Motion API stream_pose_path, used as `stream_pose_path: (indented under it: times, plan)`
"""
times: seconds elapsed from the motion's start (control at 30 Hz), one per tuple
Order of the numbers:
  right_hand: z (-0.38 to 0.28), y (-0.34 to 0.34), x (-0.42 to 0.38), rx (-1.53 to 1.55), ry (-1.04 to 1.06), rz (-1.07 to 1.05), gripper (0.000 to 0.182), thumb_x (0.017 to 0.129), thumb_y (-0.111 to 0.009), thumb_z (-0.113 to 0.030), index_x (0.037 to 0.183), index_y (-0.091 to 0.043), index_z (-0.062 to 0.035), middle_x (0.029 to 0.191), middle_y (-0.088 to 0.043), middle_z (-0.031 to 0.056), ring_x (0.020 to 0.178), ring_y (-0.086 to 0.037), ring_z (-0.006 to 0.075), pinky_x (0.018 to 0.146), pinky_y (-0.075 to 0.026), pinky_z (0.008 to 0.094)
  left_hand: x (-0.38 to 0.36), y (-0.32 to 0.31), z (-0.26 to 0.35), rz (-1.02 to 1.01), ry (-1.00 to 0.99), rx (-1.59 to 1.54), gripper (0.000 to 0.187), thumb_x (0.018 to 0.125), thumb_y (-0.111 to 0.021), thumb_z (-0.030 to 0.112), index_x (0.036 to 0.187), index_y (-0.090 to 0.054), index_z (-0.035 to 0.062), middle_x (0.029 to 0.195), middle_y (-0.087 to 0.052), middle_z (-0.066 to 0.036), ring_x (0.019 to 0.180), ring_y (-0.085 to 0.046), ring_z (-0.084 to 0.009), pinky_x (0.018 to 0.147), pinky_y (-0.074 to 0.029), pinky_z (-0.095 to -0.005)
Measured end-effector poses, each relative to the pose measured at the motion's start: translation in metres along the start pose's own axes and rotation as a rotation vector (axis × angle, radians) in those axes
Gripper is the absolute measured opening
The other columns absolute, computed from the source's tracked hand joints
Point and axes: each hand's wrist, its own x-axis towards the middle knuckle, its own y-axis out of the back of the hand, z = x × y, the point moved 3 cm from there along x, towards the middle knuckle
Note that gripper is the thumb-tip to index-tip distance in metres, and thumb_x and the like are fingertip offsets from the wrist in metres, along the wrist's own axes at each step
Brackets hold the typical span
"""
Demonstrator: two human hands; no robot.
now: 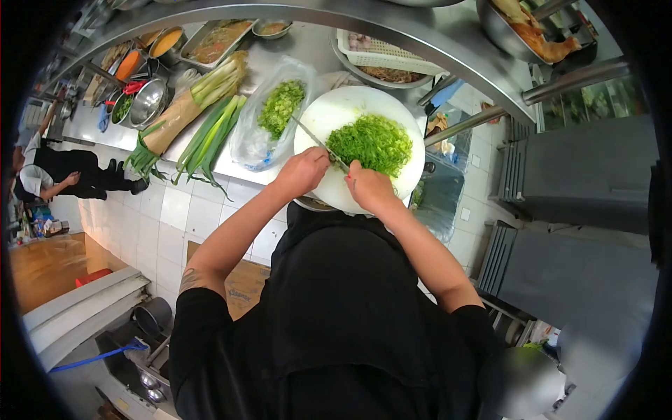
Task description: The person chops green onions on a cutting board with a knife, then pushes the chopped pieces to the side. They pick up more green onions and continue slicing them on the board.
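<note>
A round white cutting board point(318, 112) bears a pile of finely cut green onion point(374, 142). A knife point(313, 136) lies slantwise over the board at the left edge of the pile. My right hand point(371, 185) is closed round its handle end, below the pile. Close by on the left, my left hand point(305, 170) has its fingers bent together by the blade; what they hold, if anything, is hidden. Left of the board, a clear plastic bag point(246, 133) holds chopped light green pieces point(282, 108).
Whole leeks point(210, 136) and a paper-wrapped bunch point(171, 126) lie left of the bag. Metal bowls point(148, 103) and a food tray point(217, 43) stand at the back left. A steel shelf rail point(420, 35) arches above. Another person point(66, 171) stands far left.
</note>
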Motion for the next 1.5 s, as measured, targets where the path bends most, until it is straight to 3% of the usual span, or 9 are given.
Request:
stream_pose_path:
  times: [0.23,0.37,0.47,0.57,0.9,1.4,1.5]
  plan:
    - [0.004,-0.013,0.000,-0.010,0.018,0.011,0.024,0.105,-0.055,-0.024,0.105,-0.054,-0.0009,0.084,-0.073,0.0246,0.083,-0.074,0.0435,0.076,-0.055,0.0573,-0.002,-0.002,0.001,0.005,-0.017,0.036,0.010,0.086,-0.072,0.006,0.096,-0.071,0.0061,0.103,-0.068,-0.008,0.099,-0.068,-0.0292,0.082,-0.058,-0.0408]
    - [-0.009,0.013,-0.012,-0.007,0.044,0.020,0.024,0.104,-0.056,-0.024,0.105,-0.054,-0.0011,0.084,-0.073,0.0248,0.083,-0.073,0.0439,0.076,-0.055,0.0564,-0.003,0.000,0.001,0.020,0.021,0.028,0.006,0.086,-0.072,0.007,0.092,-0.071,0.0066,0.099,-0.067,-0.007,0.098,-0.068,-0.0289,0.081,-0.058,-0.0408]
    - [0.000,-0.012,-0.005,-0.008,0.018,-0.006,0.024,0.105,-0.057,-0.025,0.106,-0.054,-0.0010,0.085,-0.073,0.0246,0.083,-0.073,0.0440,0.076,-0.055,0.0563,-0.004,-0.004,-0.001,0.004,0.020,0.083,0.007,0.086,-0.073,0.007,0.093,-0.071,0.0067,0.099,-0.067,-0.007,0.098,-0.068,-0.0288,0.082,-0.058,-0.0406]
    - [0.000,-0.001,0.003,0.013,0.020,-0.001,0.025,0.105,-0.057,-0.026,0.107,-0.054,-0.0008,0.085,-0.074,0.0243,0.083,-0.073,0.0445,0.076,-0.055,0.0566,-0.005,0.001,0.002,0.089,-0.028,0.013,0.009,0.086,-0.073,0.007,0.094,-0.070,0.0067,0.100,-0.067,-0.007,0.098,-0.068,-0.0291,0.082,-0.058,-0.0406]
    - [-0.003,0.004,-0.003,-0.003,0.017,-0.070,0.026,0.106,-0.055,-0.028,0.112,-0.054,-0.0023,0.094,-0.075,0.0236,0.094,-0.073,0.0425,0.081,-0.054,0.0546,-0.009,-0.001,0.001,0.070,0.012,0.008,0.010,0.087,-0.073,0.007,0.095,-0.068,0.0050,0.101,-0.067,-0.010,0.098,-0.068,-0.0312,0.082,-0.058,-0.0424]
    - [-0.002,-0.004,-0.001,0.017,0.012,-0.057,0.027,0.106,-0.056,-0.027,0.112,-0.055,-0.0010,0.093,-0.075,0.0228,0.092,-0.073,0.0430,0.081,-0.055,0.0546,-0.014,-0.003,0.000,0.078,0.023,0.020,0.013,0.085,-0.075,0.006,0.094,-0.067,0.0053,0.103,-0.070,-0.011,0.097,-0.069,-0.0314,0.081,-0.059,-0.0419]
    - [-0.010,0.007,-0.010,0.042,0.009,-0.077,0.030,0.105,-0.058,-0.030,0.111,-0.055,-0.0012,0.093,-0.075,0.0220,0.092,-0.073,0.0438,0.082,-0.055,0.0543,-0.012,0.001,0.002,0.089,-0.002,-0.005,0.009,0.088,-0.072,0.009,0.093,-0.066,0.0040,0.098,-0.066,-0.010,0.094,-0.066,-0.0311,0.080,-0.058,-0.0420]
